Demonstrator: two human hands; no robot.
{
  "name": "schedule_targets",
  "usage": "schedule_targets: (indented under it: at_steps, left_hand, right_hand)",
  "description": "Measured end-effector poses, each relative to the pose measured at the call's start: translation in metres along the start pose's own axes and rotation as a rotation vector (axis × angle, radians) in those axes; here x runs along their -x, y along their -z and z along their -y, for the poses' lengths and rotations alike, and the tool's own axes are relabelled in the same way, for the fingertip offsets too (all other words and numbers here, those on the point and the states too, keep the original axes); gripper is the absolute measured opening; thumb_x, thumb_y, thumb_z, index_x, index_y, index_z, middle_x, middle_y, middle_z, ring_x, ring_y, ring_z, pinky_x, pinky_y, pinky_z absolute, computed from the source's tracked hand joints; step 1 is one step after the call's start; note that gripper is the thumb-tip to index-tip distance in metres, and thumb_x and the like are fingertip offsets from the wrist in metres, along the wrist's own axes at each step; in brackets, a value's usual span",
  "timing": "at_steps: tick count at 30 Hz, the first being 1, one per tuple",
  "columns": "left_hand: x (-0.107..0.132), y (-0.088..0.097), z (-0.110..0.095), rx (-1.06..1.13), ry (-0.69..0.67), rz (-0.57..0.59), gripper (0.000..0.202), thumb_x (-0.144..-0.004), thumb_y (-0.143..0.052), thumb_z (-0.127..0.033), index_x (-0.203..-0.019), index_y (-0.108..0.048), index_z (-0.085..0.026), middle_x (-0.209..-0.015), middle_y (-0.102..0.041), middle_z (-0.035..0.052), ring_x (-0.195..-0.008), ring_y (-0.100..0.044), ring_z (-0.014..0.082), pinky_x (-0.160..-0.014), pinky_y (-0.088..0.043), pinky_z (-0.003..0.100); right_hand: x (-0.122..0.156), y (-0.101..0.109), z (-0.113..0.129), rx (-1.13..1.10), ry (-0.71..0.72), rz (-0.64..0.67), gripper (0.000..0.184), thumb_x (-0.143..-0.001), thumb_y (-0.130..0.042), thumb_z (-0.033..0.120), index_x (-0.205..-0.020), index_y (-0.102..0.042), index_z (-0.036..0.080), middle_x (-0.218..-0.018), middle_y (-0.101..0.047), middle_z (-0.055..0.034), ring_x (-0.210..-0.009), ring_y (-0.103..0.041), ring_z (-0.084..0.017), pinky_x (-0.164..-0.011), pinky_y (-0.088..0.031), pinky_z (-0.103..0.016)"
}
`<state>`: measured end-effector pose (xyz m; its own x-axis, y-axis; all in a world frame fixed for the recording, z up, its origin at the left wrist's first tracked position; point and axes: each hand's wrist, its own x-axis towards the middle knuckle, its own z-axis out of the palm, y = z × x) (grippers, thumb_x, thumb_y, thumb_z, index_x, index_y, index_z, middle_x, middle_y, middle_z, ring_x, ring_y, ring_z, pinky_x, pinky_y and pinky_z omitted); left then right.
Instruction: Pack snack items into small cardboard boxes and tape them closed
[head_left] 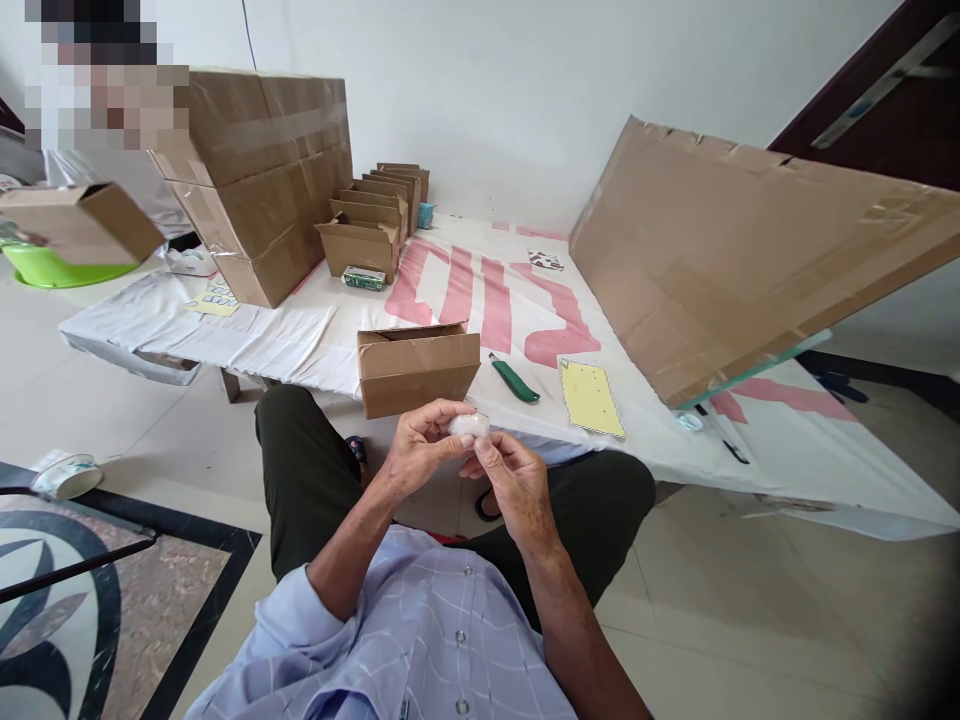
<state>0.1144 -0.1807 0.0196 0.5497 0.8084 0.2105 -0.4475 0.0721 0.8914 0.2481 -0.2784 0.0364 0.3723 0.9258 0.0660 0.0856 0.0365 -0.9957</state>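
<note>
My left hand [421, 447] and my right hand [512, 477] meet in front of my lap, both pinched on a small whitish, clear-wrapped item [469, 425] held between the fingertips. Just beyond the hands an open small cardboard box [417, 367] sits at the near edge of the low table, which is covered with a white cloth with red markings [300, 340]. A green-handled utility knife [514, 380] lies to the right of the box, and a yellow sheet [591, 397] lies further right.
A large flat cardboard panel [750, 260] leans over the table's right side. Big taped cartons [259, 175] and a row of small open boxes [375, 225] stand at the back. Another person at the far left holds a small box [79, 222]. A tape roll [67, 475] lies on the floor.
</note>
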Motion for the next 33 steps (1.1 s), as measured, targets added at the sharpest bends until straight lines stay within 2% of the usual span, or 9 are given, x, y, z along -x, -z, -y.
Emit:
schedule_targets:
  at_steps: [4,9,14,19,23,25,28,31,33]
  left_hand:
    - [0.0,-0.001,-0.001,-0.148,-0.042,0.014,0.034,-0.083,-0.093,-0.045,-0.106,-0.087,-0.021,-0.103,-0.084,0.0084,-0.092,-0.077,0.0216,-0.083,-0.061,0.031]
    - [-0.001,0.0,0.004,-0.304,-0.079,0.012,0.031,-0.089,-0.087,-0.045,-0.112,-0.088,-0.023,-0.116,-0.085,0.0094,-0.106,-0.079,0.0259,-0.094,-0.062,0.035]
    - [-0.001,0.005,0.013,-0.434,-0.081,-0.001,0.033,-0.091,-0.084,-0.047,-0.114,-0.088,-0.025,-0.115,-0.086,0.0082,-0.1,-0.079,0.0247,-0.09,-0.062,0.033]
    - [-0.004,0.004,0.023,-0.38,-0.012,0.005,0.038,-0.087,-0.086,-0.054,-0.11,-0.089,-0.023,-0.111,-0.086,0.009,-0.098,-0.079,0.0259,-0.087,-0.063,0.034]
    - [-0.005,0.0,0.034,-0.357,0.08,0.036,0.048,-0.089,-0.08,-0.063,-0.114,-0.088,-0.022,-0.123,-0.084,0.0117,-0.119,-0.076,0.032,-0.102,-0.062,0.04]
    - [-0.005,0.0,0.042,-0.388,0.098,0.021,0.057,-0.093,-0.074,-0.068,-0.125,-0.084,-0.022,-0.136,-0.08,0.0135,-0.129,-0.073,0.0346,-0.106,-0.061,0.044]
    - [-0.006,0.003,0.054,-0.385,0.133,0.022,0.071,-0.094,-0.07,-0.071,-0.147,-0.072,-0.023,-0.154,-0.068,0.0158,-0.13,-0.073,0.0363,-0.103,-0.062,0.047]
    - [-0.006,0.005,0.06,-0.4,0.16,0.069,0.068,-0.091,-0.074,-0.069,-0.142,-0.075,-0.023,-0.145,-0.074,0.0162,-0.121,-0.077,0.0355,-0.099,-0.063,0.045]
    - [-0.005,0.004,0.062,-0.419,0.15,0.103,0.059,-0.091,-0.076,-0.065,-0.131,-0.081,-0.022,-0.134,-0.079,0.015,-0.115,-0.078,0.0339,-0.098,-0.062,0.044]
  right_hand:
    - [0.0,-0.002,-0.014,0.027,0.091,-0.11,0.043,-0.094,-0.075,0.065,-0.104,-0.076,0.023,-0.088,-0.079,-0.0045,-0.073,-0.073,-0.021,-0.07,-0.063,-0.035]
    - [0.0,-0.004,-0.031,0.28,0.335,-0.285,0.03,-0.104,-0.066,0.046,-0.123,-0.077,0.025,-0.112,-0.08,-0.0089,-0.096,-0.075,-0.023,-0.086,-0.062,-0.037]
    - [-0.004,-0.005,-0.039,0.354,0.455,-0.261,0.033,-0.111,-0.056,0.039,-0.13,-0.078,0.024,-0.112,-0.079,-0.0104,-0.102,-0.074,-0.023,-0.092,-0.061,-0.038]
    - [-0.01,0.004,-0.046,0.246,0.407,-0.187,0.029,-0.108,-0.063,0.043,-0.118,-0.084,0.025,-0.095,-0.076,-0.0058,-0.086,-0.069,-0.02,-0.083,-0.058,-0.034]
    - [-0.009,0.01,-0.058,0.104,0.287,-0.151,0.029,-0.102,-0.069,0.049,-0.106,-0.085,0.025,-0.095,-0.075,-0.0046,-0.081,-0.067,-0.018,-0.076,-0.057,-0.03]
    - [-0.013,0.02,-0.064,0.094,0.25,-0.183,0.033,-0.1,-0.07,0.052,-0.106,-0.084,0.023,-0.095,-0.075,-0.0043,-0.078,-0.066,-0.017,-0.073,-0.056,-0.029]
    - [-0.034,0.062,-0.07,0.175,0.226,-0.349,0.039,-0.098,-0.068,0.055,-0.107,-0.083,0.021,-0.091,-0.075,-0.0046,-0.079,-0.066,-0.018,-0.074,-0.056,-0.03]
    - [-0.071,0.14,-0.072,0.311,0.205,-0.599,0.052,-0.091,-0.066,0.062,-0.113,-0.081,0.017,-0.098,-0.08,-0.0095,-0.084,-0.069,-0.022,-0.077,-0.059,-0.034]
    - [-0.098,0.197,-0.072,0.511,0.218,-0.745,0.058,-0.087,-0.057,0.066,-0.106,-0.08,0.016,-0.094,-0.079,-0.0117,-0.079,-0.069,-0.024,-0.074,-0.06,-0.038]
